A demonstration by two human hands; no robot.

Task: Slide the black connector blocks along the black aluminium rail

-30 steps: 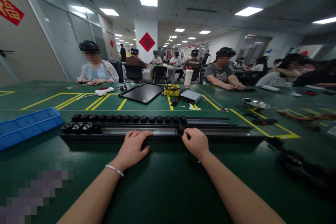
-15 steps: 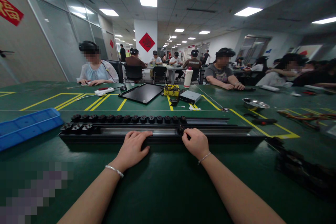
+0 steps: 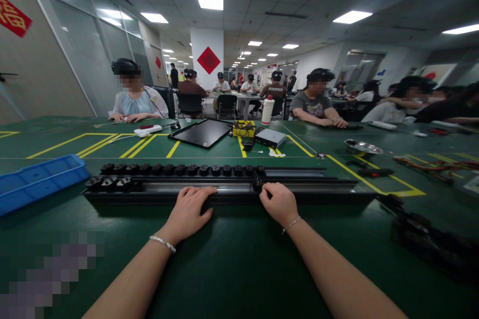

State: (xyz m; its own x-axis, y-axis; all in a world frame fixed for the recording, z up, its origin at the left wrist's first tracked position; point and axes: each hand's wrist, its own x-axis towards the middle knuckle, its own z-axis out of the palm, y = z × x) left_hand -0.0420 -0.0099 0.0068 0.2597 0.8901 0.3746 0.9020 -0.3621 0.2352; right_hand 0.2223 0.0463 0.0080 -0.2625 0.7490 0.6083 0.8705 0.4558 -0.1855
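Note:
A long black rail [image 3: 318, 190] lies across the green table in front of me, with a row of several black socket modules [image 3: 179, 169] seated along its far channel. My left hand [image 3: 189, 211] rests flat on the rail's near edge, fingers stretched out. My right hand [image 3: 279, 203] sits further right, its fingers curled and pinching a small black module [image 3: 257, 184] in the rail's near channel. A few more modules [image 3: 108, 182] sit at the rail's left end.
A blue tray [image 3: 37, 175] lies at the left. Beyond the rail are a black tablet [image 3: 202, 132], a yellow-wired box [image 3: 244, 129], a grey box [image 3: 270, 137] and a metal bowl [image 3: 362, 147]. Dark cables [image 3: 434, 246] pile at the right. Other people sit around the tables.

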